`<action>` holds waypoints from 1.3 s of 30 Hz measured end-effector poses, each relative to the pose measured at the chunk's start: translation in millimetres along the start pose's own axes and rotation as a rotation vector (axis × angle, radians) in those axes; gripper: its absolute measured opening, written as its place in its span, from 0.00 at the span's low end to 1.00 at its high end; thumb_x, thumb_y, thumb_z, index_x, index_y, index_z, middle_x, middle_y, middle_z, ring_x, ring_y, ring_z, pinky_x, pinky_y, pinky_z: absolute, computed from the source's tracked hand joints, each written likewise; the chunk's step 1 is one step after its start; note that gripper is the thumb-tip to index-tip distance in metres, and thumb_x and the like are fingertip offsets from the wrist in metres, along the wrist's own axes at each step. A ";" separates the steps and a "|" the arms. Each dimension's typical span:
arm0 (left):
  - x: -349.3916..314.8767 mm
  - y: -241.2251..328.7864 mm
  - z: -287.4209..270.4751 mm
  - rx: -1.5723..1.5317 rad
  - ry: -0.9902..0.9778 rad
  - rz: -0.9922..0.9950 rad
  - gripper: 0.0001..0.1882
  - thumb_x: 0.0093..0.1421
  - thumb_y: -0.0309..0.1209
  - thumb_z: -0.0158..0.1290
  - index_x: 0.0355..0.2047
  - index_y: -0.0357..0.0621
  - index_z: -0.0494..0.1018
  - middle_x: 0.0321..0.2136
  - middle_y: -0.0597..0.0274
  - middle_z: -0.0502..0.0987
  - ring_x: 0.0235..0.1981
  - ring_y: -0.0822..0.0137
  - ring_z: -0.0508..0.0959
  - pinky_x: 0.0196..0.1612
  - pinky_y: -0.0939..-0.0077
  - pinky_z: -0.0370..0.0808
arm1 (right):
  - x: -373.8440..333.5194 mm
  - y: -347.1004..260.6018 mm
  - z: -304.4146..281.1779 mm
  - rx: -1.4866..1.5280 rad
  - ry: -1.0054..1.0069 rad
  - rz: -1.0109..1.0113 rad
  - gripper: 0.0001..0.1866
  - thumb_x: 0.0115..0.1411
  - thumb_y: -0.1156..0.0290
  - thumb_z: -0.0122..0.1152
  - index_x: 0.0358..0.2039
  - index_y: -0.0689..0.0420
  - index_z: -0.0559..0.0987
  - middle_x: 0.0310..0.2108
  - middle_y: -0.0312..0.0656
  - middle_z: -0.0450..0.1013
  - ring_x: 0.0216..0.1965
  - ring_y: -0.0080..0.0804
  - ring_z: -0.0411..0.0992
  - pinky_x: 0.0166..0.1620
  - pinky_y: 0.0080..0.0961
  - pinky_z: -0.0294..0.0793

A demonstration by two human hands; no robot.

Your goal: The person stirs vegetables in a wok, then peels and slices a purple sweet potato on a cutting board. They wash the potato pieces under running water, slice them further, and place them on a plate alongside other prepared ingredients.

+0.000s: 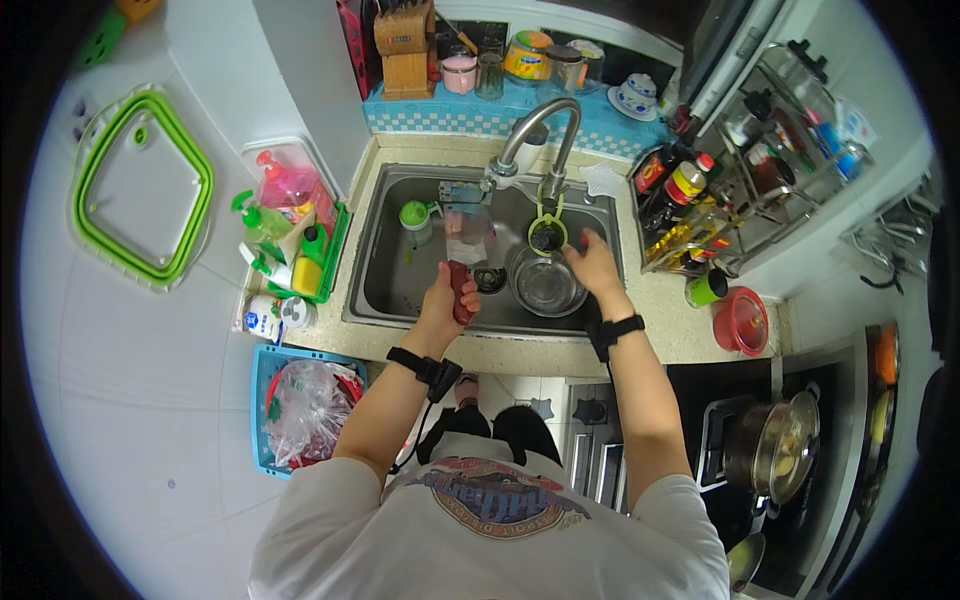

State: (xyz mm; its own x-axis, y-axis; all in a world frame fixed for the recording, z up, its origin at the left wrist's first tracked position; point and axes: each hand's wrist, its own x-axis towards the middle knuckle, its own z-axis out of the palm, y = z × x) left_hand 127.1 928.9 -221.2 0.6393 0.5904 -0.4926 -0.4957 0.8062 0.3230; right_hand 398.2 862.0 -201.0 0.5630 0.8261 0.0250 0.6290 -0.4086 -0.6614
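Where the forearms reach over the speckled counter [525,355], the leftmost item beside it is a blue plastic basket [262,420] heaped with crinkled, transparent film. Next comes a smooth metal sink [383,262], rectangular with rounded corners, containing a small cup [415,222] with a green top and a limp, clear packet [470,236] whose contents are hard to make out. Over the sink's near part, the left hand [446,300] is closed, its fingers wrapped around a reddish-brown object [460,284], elongated and blunt-ended; the fingers hide part of its outline, and its kind is uncertain. Just beyond is a round drain [489,280], followed by a shiny, circular bowl [548,288]. At the bowl's far rim, below the curved metal faucet [572,120], is a yellow-green, ring-shaped implement [547,236] with a dark centre too small to resolve. The right hand [596,264], fingers bent and partly spread, lies beside both; whether it grips or touches either cannot be told. Farther right, a wire rack [740,200] partly conceals several glossy bottles [688,182].
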 end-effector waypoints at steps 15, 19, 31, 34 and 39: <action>80.5 30.9 14.6 -0.052 0.016 -0.115 0.35 0.64 0.64 0.28 0.35 0.40 0.63 0.19 0.69 0.61 0.16 0.75 0.59 0.19 0.80 0.58 | 150.1 68.3 94.2 0.360 0.115 -0.024 0.20 0.54 0.79 0.56 0.50 0.62 0.74 0.38 0.50 0.76 0.40 0.37 0.77 0.42 0.29 0.75; 83.0 32.2 17.5 -0.106 -0.005 -0.136 0.34 0.64 0.64 0.30 0.36 0.41 0.63 0.19 0.69 0.61 0.16 0.75 0.59 0.19 0.81 0.58 | 126.5 62.1 87.3 0.336 0.085 -0.054 0.21 0.56 0.81 0.55 0.52 0.61 0.73 0.41 0.49 0.75 0.40 0.35 0.76 0.43 0.27 0.75; 80.1 35.7 11.4 0.065 0.050 -0.123 0.32 0.63 0.63 0.35 0.35 0.42 0.64 0.18 0.72 0.59 0.14 0.78 0.57 0.16 0.84 0.56 | 71.0 5.3 77.7 0.183 -0.068 -0.498 0.37 0.46 0.86 0.51 0.60 0.59 0.62 0.62 0.51 0.56 0.63 0.50 0.56 0.64 0.47 0.52; 71.4 38.4 9.7 0.127 0.061 -0.155 0.32 0.63 0.64 0.36 0.35 0.42 0.64 0.17 0.72 0.59 0.13 0.78 0.57 0.15 0.84 0.56 | 57.2 -9.8 88.8 0.031 -0.410 -0.817 0.40 0.45 0.88 0.50 0.63 0.58 0.59 0.66 0.48 0.53 0.66 0.48 0.51 0.66 0.46 0.50; 54.9 48.9 3.5 0.247 -0.003 -0.239 0.33 0.61 0.65 0.36 0.35 0.43 0.65 0.15 0.72 0.59 0.10 0.79 0.57 0.13 0.85 0.55 | 89.5 -0.4 96.6 -0.222 -0.548 -0.840 0.41 0.49 0.86 0.50 0.66 0.57 0.54 0.68 0.46 0.49 0.68 0.42 0.49 0.68 0.44 0.46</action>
State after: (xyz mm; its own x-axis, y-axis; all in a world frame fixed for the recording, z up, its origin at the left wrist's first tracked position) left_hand 140.1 1000.9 -229.7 0.7219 0.3838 -0.5758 -0.1749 0.9063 0.3847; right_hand 396.6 973.6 -271.0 -0.3920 0.9194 0.0335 0.8235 0.3668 -0.4329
